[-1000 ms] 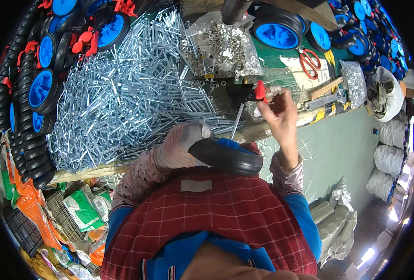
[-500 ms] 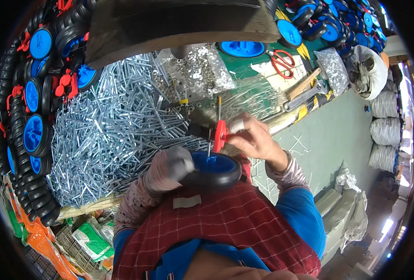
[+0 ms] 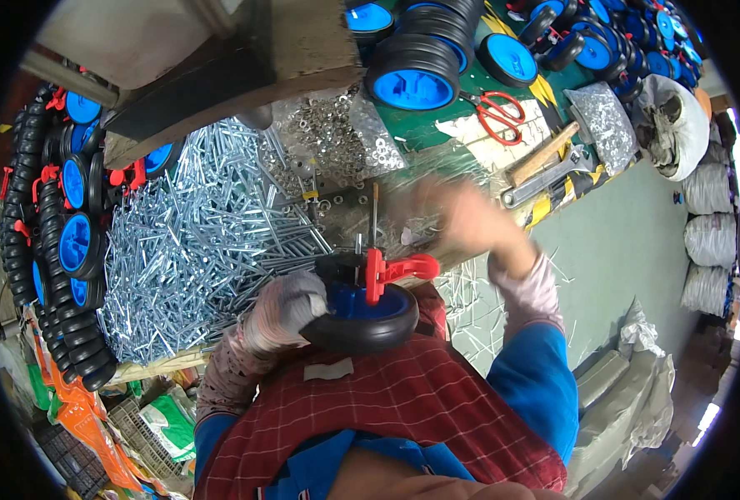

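My left hand [image 3: 288, 310], in a pale glove or wrap, is closed on the left rim of a wheel [image 3: 366, 336] with a black tyre and blue hub, held just above my lap. A red plastic lever piece [image 3: 405, 267] sits on the hub, its arm pointing right. Next to it stands a bolt end [image 3: 358, 243]. Behind the wheel a thin upright rod [image 3: 375, 212] rises at the bench edge. My right hand [image 3: 477, 218] is off to the right of the lever, smeared by motion, so its fingers cannot be made out.
Loose long bolts [image 3: 195, 242] cover the bench at left, beside a clear bag of nuts and washers [image 3: 337, 137]. Wheels [image 3: 412, 87] are piled behind. Red-handled scissors [image 3: 500, 117], a wooden handle [image 3: 543, 155] and a wrench [image 3: 545, 177] lie right. A wooden beam [image 3: 245, 87] overhangs the bench.
My right hand has let go of the red lever piece and moved right. The piece now sits lower, on the wheel hub, with its arm turned right. My left hand still holds the wheel.
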The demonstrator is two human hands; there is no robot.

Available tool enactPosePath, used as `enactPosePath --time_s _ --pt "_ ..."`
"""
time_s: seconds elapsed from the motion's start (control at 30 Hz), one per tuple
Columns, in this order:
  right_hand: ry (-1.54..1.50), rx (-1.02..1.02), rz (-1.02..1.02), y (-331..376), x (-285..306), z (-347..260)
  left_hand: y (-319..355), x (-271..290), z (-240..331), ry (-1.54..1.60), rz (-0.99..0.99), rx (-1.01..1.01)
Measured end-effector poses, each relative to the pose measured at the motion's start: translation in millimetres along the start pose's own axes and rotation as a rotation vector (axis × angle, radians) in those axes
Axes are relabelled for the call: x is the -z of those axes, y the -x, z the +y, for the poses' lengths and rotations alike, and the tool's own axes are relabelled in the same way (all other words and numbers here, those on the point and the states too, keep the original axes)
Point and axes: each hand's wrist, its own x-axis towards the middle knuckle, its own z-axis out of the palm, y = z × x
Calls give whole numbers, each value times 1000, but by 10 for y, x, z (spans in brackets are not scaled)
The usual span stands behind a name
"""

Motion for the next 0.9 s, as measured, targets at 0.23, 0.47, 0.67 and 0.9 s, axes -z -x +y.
enactPosePath --time_s 0.23,0.47,0.67,0.9 --pt "826 -809 653 475 957 2719 -84 -120 209 -55 27 40" --pt "981 -790 636 738 794 2437 99 -243 183 -132 107 45" --pt "-83 -534 1176 736 549 1249 436 -403 92 204 140 196" --pt "-1416 -405 889 317 -811 -134 357 -286 135 -3 37 82"
